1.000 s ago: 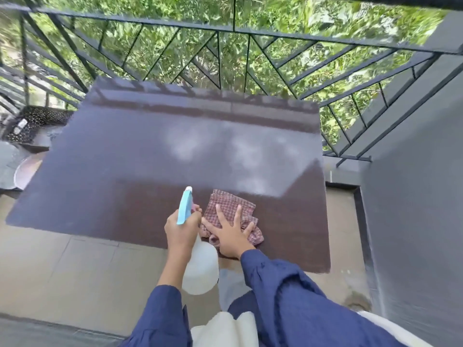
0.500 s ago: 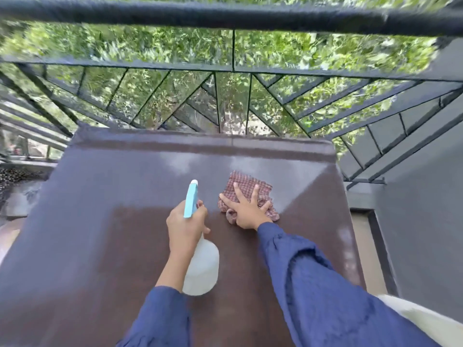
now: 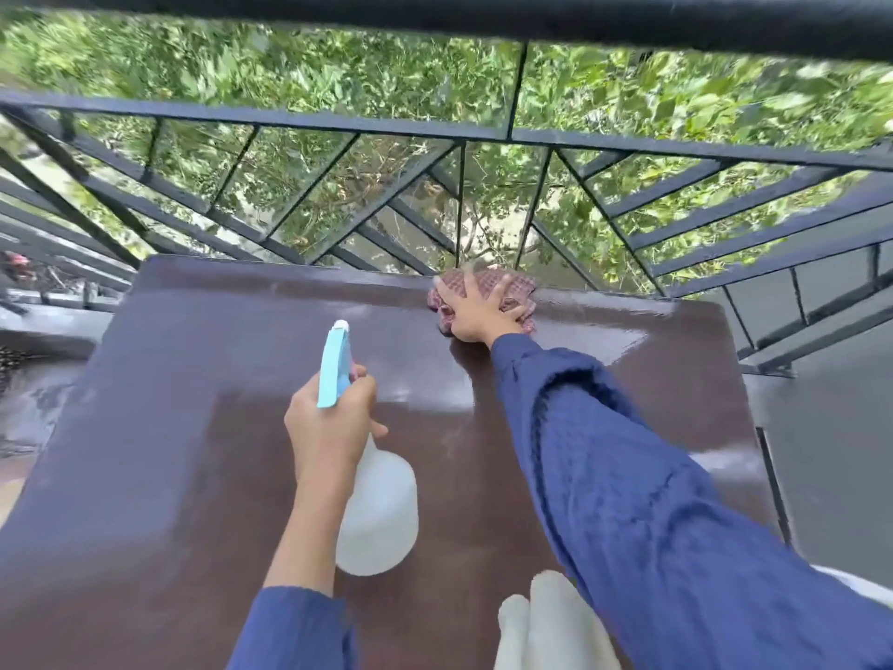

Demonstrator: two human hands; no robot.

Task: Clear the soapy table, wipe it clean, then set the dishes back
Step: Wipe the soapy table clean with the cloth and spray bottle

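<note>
- Lower centre: left hand (image 3: 333, 423) wrapped tight round the neck of a white spray bottle (image 3: 377, 515) with a light-blue trigger head, held over the brown table (image 3: 145, 427), nozzle pointing up-frame.
- Tabletop: glossy, with pale wet sheen at mid-frame and towards the far right corner.
- Centre, at the table's far edge: right hand (image 3: 478, 314), fingers splayed flat, pressing a red-checked cloth (image 3: 517, 287) onto the top; nothing gripped.
- Upper frame: black metal railing (image 3: 338, 123), green foliage (image 3: 290, 65) behind it.
</note>
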